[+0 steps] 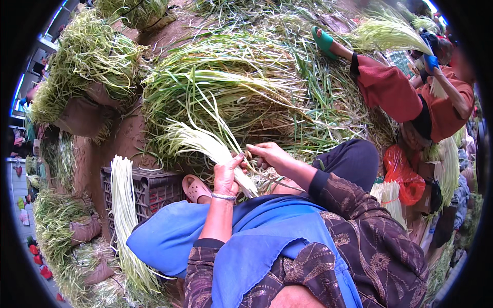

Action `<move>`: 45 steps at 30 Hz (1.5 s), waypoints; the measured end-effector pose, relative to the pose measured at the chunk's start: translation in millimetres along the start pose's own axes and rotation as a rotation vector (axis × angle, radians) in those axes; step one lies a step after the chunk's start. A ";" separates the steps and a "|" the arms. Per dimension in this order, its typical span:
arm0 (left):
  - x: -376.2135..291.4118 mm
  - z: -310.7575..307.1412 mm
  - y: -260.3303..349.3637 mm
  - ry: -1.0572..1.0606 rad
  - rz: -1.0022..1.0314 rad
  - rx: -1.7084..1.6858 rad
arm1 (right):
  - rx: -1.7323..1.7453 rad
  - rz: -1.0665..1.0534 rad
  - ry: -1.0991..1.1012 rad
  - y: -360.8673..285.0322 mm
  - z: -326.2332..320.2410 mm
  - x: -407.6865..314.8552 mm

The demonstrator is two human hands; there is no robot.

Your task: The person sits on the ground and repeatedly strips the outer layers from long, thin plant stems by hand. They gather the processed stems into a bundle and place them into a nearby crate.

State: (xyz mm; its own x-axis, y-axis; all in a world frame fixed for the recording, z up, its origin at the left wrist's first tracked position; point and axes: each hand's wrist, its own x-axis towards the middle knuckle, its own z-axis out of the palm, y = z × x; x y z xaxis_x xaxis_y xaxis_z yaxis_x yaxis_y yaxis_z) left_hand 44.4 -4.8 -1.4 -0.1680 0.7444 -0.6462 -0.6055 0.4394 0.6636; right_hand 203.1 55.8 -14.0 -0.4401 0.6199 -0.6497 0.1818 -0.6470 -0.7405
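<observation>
My left hand (228, 178), a bracelet at its wrist, is closed around a bunch of pale peeled stalks (210, 144). The leafy tips fan out to the upper left and the cut-looking ends point down towards my lap. Close beside it, my right hand (271, 154) pinches a thin green stalk (223, 123) near its lower end; its fingertips partly hide the grip. Just beyond both hands lies a large heap of long leafy stalks (231, 84), green at the left and straw-brown at the lower right. A blue apron (262, 235) covers my lap.
A dark plastic crate (154, 192) stands left, a pale bunch of stalks (125, 200) draped against it. Wrapped bales of greens (88, 84) line the left. At upper right, a person (404, 88) holds another bunch. A red plastic bag (404, 177) lies right.
</observation>
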 end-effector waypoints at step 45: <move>34.5 -48.2 -12.9 0.136 0.057 0.339 | 0.387 -0.647 0.076 -197.2 -38.0 16.0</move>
State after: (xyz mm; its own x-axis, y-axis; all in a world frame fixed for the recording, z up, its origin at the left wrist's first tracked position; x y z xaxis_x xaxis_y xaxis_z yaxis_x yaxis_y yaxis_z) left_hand 8.9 -9.0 -50.5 -0.3094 0.7091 -0.6336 -0.3041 0.5575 0.7725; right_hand 193.7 210.2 115.0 -0.2898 0.9487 -0.1266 -0.4202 -0.2450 -0.8737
